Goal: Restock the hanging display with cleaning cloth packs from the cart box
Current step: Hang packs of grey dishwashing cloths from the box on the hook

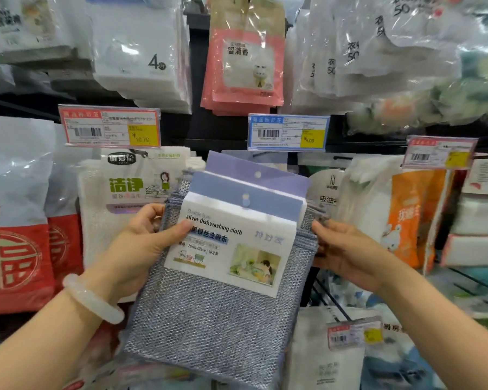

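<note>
Pinching cloth pack (226,266), both hands.

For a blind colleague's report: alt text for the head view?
Both hands, left hand and right hand, hold silver dishwashing cloth packs by their side edges before a hanging display; a blue price tag sits just above.

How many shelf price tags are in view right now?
4: a red-bordered price tag upper left, a blue-bordered price tag above the silver dishwashing cloth packs, a red tag at right, a small red tag lower right. Packs may hide more.
</note>
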Action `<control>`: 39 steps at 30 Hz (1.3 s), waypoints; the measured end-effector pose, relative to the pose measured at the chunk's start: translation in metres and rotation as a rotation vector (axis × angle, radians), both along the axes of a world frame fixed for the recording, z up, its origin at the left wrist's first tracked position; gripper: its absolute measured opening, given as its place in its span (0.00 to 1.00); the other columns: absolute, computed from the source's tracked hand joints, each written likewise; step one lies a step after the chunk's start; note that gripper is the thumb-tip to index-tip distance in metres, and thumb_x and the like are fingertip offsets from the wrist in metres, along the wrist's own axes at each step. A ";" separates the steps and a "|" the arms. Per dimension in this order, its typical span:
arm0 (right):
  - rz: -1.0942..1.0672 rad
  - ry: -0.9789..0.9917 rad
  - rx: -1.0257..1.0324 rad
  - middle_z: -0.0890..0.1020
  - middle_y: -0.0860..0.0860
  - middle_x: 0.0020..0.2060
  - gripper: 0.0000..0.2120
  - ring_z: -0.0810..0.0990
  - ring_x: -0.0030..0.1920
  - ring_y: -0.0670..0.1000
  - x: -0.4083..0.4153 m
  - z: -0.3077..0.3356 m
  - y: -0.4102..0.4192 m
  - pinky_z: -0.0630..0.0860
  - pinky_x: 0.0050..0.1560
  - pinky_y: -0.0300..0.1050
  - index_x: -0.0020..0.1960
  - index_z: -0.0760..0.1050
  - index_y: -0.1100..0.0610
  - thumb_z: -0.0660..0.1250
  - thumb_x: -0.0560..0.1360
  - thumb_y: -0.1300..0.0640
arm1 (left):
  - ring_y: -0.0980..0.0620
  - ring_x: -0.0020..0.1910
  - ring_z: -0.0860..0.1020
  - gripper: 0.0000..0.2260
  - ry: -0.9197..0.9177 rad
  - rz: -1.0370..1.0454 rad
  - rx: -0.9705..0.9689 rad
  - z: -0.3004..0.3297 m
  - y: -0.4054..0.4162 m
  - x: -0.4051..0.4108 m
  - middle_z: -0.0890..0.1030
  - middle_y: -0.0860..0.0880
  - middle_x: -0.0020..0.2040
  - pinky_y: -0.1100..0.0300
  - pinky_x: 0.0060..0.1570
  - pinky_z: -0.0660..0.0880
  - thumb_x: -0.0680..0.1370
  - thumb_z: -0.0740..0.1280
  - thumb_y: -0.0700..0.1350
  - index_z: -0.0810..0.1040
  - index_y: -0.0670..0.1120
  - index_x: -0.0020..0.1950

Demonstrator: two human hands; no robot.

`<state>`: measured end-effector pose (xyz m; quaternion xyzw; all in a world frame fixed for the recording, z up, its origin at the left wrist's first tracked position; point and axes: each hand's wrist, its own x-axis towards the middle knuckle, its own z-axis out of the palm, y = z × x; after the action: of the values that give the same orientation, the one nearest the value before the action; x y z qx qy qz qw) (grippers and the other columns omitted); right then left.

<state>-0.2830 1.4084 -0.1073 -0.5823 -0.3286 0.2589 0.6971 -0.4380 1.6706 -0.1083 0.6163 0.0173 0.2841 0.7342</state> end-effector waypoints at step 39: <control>-0.368 -0.130 0.388 0.87 0.48 0.39 0.10 0.85 0.42 0.49 0.010 0.027 0.012 0.82 0.38 0.43 0.50 0.77 0.53 0.58 0.79 0.53 | 0.51 0.33 0.84 0.14 -0.108 0.036 0.389 0.013 -0.017 0.005 0.85 0.48 0.34 0.61 0.29 0.79 0.60 0.72 0.40 0.71 0.47 0.41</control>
<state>-0.2732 1.4208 -0.0800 -0.5032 -0.3048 0.0218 0.8084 -0.4327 1.6537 -0.0952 0.7301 -0.0663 0.3279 0.5958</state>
